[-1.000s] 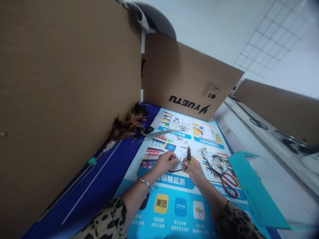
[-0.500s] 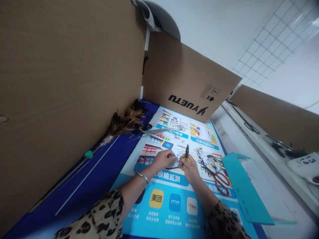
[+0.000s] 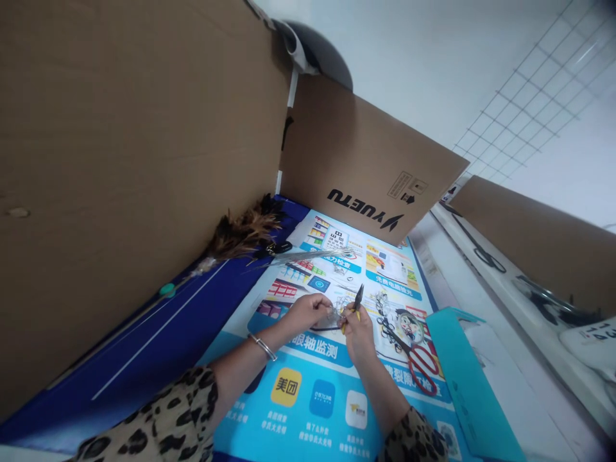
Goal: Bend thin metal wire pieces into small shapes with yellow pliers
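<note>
My right hand (image 3: 357,330) is closed round small yellow-handled pliers (image 3: 357,299), whose dark jaws point up and away. Just left of it, my left hand (image 3: 308,310) pinches a small wire piece (image 3: 337,312), too fine to make out, with a dark cord looping under it. The two hands almost touch over a blue printed poster (image 3: 322,385) that covers the table. A metal bangle (image 3: 262,346) sits on my left wrist.
Red-handled scissors (image 3: 416,362) lie right of my hands, near a teal folder (image 3: 462,378). A feather duster (image 3: 231,240) and a bundle of thin wires (image 3: 312,255) lie at the back left. Cardboard panels (image 3: 370,167) wall in the left and rear.
Both hands stay together on the pliers and wire piece. The view has shifted, so they sit slightly further left and lower in the picture.
</note>
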Demonstrator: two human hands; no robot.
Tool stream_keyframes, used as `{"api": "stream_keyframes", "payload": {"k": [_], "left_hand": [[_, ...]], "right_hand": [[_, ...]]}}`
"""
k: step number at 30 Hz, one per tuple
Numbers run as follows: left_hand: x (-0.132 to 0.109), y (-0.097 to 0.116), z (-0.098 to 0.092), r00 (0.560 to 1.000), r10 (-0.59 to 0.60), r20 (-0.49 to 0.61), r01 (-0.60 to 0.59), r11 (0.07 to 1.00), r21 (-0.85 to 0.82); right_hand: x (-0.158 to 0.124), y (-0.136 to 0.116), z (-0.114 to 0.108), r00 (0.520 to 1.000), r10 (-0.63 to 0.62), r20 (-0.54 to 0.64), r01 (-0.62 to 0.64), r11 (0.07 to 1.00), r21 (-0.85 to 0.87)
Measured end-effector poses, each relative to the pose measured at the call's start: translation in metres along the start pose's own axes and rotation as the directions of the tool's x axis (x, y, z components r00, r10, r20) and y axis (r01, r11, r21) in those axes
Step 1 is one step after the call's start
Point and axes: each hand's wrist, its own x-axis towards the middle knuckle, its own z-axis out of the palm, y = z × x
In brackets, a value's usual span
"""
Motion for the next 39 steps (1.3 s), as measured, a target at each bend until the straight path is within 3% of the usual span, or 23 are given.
{"api": "stream_keyframes", "payload": {"k": [11, 20, 32, 39], "left_hand": [[0.003, 0.003, -0.004, 0.997, 0.033, -0.066, -0.029, 0.997, 0.069], [0.000, 0.008, -0.004, 0.996, -0.093, -0.014, 0.094, 0.995, 0.027], [0.002, 0.018, -0.006, 0.997, 0.036, 0.063, -0.050, 0.973, 0.227], [0.001, 0.023, -0.007, 0.997, -0.037, 0.068, 0.021, 0.976, 0.218]], "right_hand": [[0.002, -0.007, 0.000, 0.996, 0.089, -0.028, -0.087, 0.995, 0.040], [0.002, -0.009, -0.003, 0.985, 0.152, -0.081, -0.145, 0.986, 0.087], [0.006, -0.013, -0.007, 0.970, 0.231, -0.081, -0.215, 0.961, 0.176], [0.005, -0.015, -0.010, 0.961, 0.276, -0.011, -0.272, 0.953, 0.134]]}}
